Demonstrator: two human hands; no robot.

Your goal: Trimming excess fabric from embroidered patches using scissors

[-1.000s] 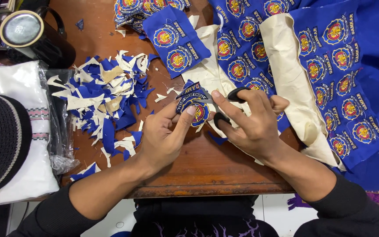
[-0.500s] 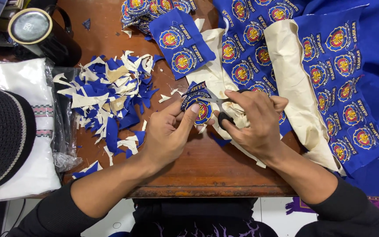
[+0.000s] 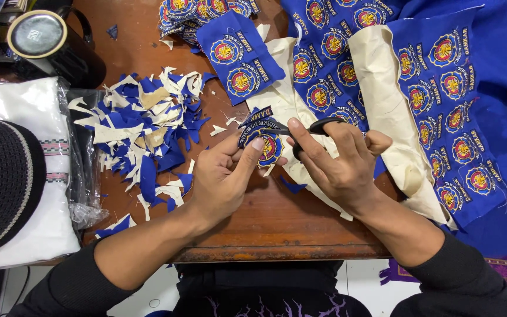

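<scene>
here left hand [image 3: 221,176] palm down over wooden table [image 3: 253,226], fingers pinching round embroidered badge [image 3: 263,144] at centre. right hand [image 3: 338,161] gripping black scissors [image 3: 315,127], blades touching badge top edge. front table edge just below wrists; bare wood only between forearms. scrap pile [image 3: 142,138] left of hands, blue badge cloth [image 3: 435,88] on right. black mug [image 3: 48,44] at far left, contents cannot tell.

Scrap pile [image 3: 142,141] left of hands [image 3: 283,170]
</scene>
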